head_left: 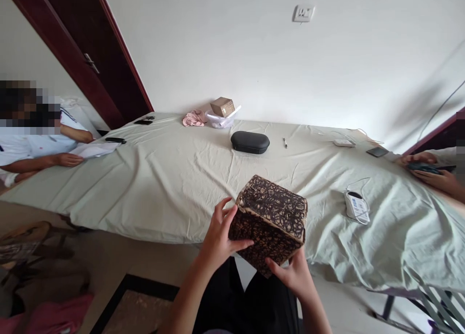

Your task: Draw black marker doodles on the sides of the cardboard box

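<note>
My left hand (220, 232) grips one side of a cardboard box (269, 217) covered in dark scribbled patterns on a tan ground. My right hand (290, 276) supports the box from its lower right corner. I hold the box tilted in the air above my lap, just in front of the bed's edge. The bottom of the box is hidden from me. A pale green sheet (189, 193) covers the bed in front of me, and neither hand touches it.
On the sheet lie a black zip case (250, 142), a pen (285, 142), a white device with cables (357, 207) and phones. A small cardboard box (222, 106) sits on a plastic bag (218, 120) by the wall. A co-worker's hands (65, 159) rest on papers at left; another person's hands (430, 171) hold a phone at right.
</note>
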The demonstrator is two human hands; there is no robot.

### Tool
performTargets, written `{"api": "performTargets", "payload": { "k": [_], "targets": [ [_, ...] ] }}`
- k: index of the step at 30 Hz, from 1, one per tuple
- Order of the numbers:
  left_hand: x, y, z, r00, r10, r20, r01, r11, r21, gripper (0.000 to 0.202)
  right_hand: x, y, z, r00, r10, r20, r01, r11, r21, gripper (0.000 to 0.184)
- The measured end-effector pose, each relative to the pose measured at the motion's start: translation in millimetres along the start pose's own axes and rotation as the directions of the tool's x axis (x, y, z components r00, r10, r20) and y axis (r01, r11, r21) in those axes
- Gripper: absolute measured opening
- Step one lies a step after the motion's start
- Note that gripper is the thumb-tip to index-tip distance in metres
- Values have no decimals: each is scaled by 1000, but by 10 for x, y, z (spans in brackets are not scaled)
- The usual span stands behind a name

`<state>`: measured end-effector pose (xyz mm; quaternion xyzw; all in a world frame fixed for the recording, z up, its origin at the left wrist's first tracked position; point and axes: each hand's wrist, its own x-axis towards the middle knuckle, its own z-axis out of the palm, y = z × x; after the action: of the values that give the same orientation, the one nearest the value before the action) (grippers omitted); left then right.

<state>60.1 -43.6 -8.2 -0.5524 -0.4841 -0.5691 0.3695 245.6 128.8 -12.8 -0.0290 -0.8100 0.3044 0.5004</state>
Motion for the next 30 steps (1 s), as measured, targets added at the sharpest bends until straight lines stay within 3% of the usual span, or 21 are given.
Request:
{"api": "performTargets", "payload": {
  "k": [2, 5, 11, 14, 18, 20, 22, 24, 26, 27, 28, 30],
  "targets": [
    [67, -42, -133, 999, 36, 13, -35, 997, -68, 73, -34, 33, -59, 998, -9, 57, 9, 1000, 4, 138],
    [109, -100, -202, 999, -2, 45, 5, 998, -61, 47, -51, 62, -60, 988, -46, 147, 37, 997, 63, 135],
    [-10, -437, -24, 973, -194, 122, 208, 971, -121, 64, 1, 185, 129, 989, -6, 146, -16, 989, 149, 133],
    [-106, -576, 54, 961, -278, 9, 275, 945, -175, 70, 53, 231, 206, 990, -18, 141, -5, 988, 156, 133],
    [-134, -646, 80, 938, -274, -214, 241, 956, -167, 72, 170, 217, 259, 986, -34, 161, 0, 979, 205, 134],
    [-103, -671, 92, 923, -278, -267, 230, 953, -195, 74, 234, 220, 295, 984, -6, 178, -42, 963, 265, 137],
    [-72, -702, 106, 895, -339, -290, 234, 911, -340, 81, 285, 259, 348, 980, 35, 195, -104, 927, 361, 137],
    [-70, -731, 103, 884, -443, -148, 300, 782, -546, 99, 320, 334, 412, 973, 109, 206, -195, 866, 461, 132],
    [-108, -745, 71, 858, -474, 199, 475, 582, -660, 113, 354, 415, 469, 953, 224, 204, -299, 804, 514, 123],
    [-136, -742, 47, 809, -440, 389, 579, 489, -652, 119, 377, 447, 489, 942, 276, 191, -335, 790, 513, 117],
    [-164, -730, 23, 759, -414, 503, 650, 431, -626, 126, 404, 467, 503, 935, 310, 175, -356, 795, 491, 109],
    [-208, -683, -16, 701, -450, 554, 713, 430, -554, 139, 470, 472, 513, 937, 310, 161, -349, 841, 413, 95]
  ]
}}
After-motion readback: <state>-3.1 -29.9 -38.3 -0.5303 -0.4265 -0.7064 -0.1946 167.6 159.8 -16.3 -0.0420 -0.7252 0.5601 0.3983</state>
